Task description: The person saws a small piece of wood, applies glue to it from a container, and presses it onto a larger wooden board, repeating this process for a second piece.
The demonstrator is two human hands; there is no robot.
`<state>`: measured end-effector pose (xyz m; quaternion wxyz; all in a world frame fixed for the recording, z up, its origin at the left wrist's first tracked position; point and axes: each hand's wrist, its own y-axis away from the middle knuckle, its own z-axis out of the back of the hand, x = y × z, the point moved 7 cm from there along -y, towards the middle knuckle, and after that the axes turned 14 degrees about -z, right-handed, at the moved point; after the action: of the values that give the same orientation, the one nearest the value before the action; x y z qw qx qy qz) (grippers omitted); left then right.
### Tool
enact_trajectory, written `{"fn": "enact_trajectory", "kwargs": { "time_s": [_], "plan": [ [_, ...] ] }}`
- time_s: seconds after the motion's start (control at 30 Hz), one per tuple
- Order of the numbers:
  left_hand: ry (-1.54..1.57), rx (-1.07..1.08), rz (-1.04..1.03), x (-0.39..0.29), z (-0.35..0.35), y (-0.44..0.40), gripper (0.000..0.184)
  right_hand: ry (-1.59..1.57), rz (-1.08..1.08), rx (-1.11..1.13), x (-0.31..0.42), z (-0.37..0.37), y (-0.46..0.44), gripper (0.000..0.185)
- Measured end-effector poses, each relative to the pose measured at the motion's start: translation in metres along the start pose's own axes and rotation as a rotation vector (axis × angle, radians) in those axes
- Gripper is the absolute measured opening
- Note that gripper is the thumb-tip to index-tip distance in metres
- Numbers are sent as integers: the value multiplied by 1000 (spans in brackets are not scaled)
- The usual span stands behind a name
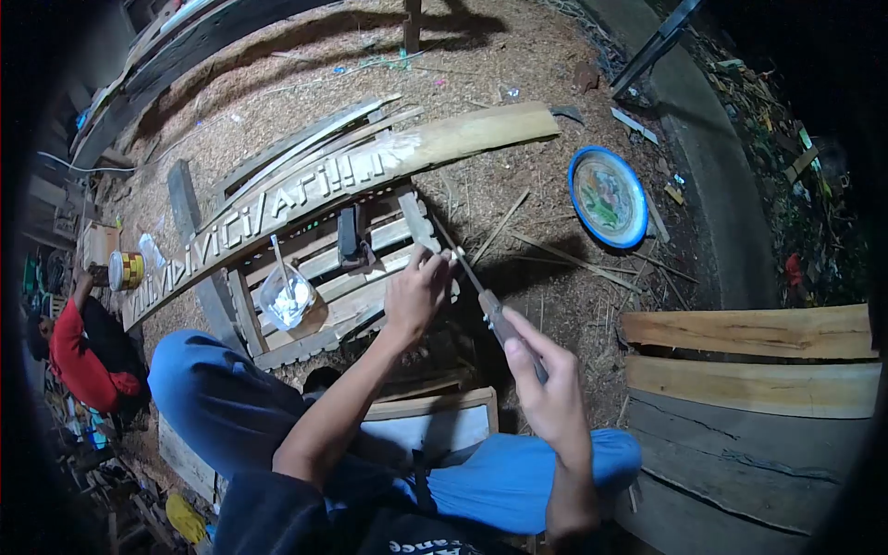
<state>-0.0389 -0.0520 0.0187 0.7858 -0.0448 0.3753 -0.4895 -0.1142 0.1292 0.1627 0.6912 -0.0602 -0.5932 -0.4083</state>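
My right hand [548, 388] is closed round the dark handle of a long, narrow-bladed tool [470, 274] that looks like a knife. Its blade slants up and left, past the fingertips of my left hand [418, 294]. Those fingers are pinched on a small pale wooden piece [456, 253] beside the blade, partly hidden by the fingers. Beyond my hands lies a long board [481, 131] bearing raised pale letters [277, 203]. A wooden slatted pallet [324, 259] supports it, with a dark block-like object [350, 236] on the slats.
A clear tub of white paste [289, 298] with a stick stands on the pallet. A blue-rimmed tray [575, 190] lies on the sawdust-covered ground at right. Planks [749, 384] are at lower right. A person in red [83, 356] sits at far left near a yellow-labelled can [128, 270].
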Motion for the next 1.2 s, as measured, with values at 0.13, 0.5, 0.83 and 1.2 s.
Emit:
{"fn": "enact_trajectory", "kwargs": {
  "time_s": [0.13,0.5,0.83,1.2],
  "plan": [
    [-6,11,34,0,-4,-2,18,-13,-4,-19,-3,4,-14,40],
    [-4,12,-26,1,-1,0,18,-14,61,-46,-19,-25,-32,40],
    [-7,2,-31,0,-2,3,19,119,195,-122,-15,-39,-42,39],
    [7,-43,60,4,3,1,18,125,206,-55,-21,-32,-49,40]
  ]
}}
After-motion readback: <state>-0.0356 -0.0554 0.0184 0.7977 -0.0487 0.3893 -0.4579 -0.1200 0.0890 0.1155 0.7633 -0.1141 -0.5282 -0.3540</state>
